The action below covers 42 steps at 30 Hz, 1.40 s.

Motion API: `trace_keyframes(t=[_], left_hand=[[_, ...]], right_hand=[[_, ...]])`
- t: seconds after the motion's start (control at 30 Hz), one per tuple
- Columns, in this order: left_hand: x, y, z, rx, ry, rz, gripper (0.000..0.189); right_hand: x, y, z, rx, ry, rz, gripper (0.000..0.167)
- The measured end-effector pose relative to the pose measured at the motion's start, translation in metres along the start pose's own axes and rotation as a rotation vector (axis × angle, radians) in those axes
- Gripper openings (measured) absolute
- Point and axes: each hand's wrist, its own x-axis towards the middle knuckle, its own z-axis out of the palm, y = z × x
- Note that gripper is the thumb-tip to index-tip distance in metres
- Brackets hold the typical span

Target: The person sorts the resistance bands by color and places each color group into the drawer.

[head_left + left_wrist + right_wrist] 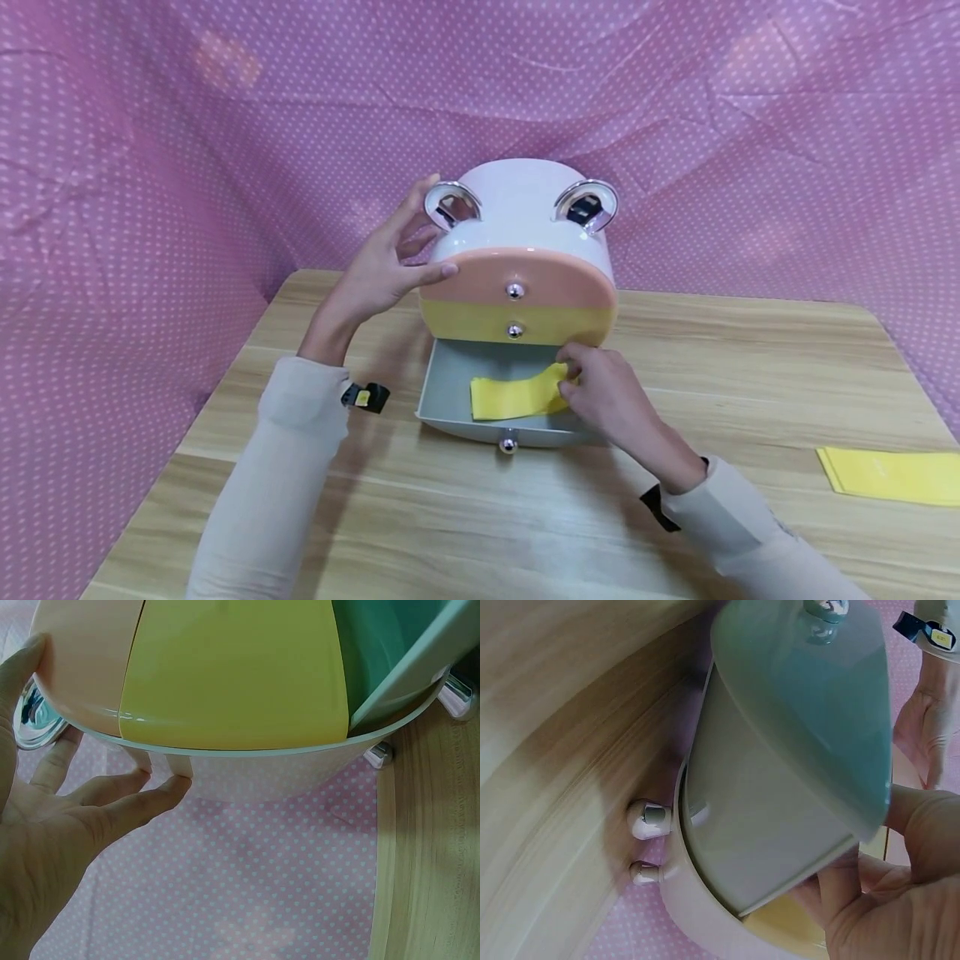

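A white desktop drawer box [522,192] with two chrome-rimmed ears stands on the wooden table, its peach and yellow drawers closed. Pulled out at the bottom is the pale green drawer [448,379]. A flat yellow strip-like stack [506,399] lies inside it, and my right hand [609,396] pinches its right end. My left hand [371,275] holds the box by its left side, thumb on the peach front, fingers [142,804] against the side wall. In the right wrist view the drawer's wall [769,802] hides the stack and some fingertips.
Another flat yellow stack [888,477] lies on the table [750,367] at the right edge of the head view. A pink dotted cloth [360,83] hangs behind and to the sides. Small rounded feet [649,819] show beneath the box.
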Motion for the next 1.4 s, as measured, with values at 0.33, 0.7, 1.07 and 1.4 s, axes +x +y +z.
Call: trace_keyframes(t=[0.33,0.7,1.07,1.4], left_hand=[[-0.002,-0.004,-0.002,0.002,-0.009,0.003,0.103],[-0.002,-0.005,-0.003,-0.006,-0.005,0.0,0.103],[-0.001,-0.006,-0.002,0.003,-0.003,0.005,0.103],[-0.001,-0.006,-0.002,0.016,-0.004,0.017,0.103]], right_hand=[[-0.02,0.001,-0.013,0.075,0.08,-0.082,0.022],[-0.046,0.023,-0.043,0.077,0.212,-0.085,0.019],[-0.071,0.089,-0.067,-0.076,0.318,-0.009,0.019],[-0.095,0.156,-0.091,-0.154,0.332,-0.003,0.025]])
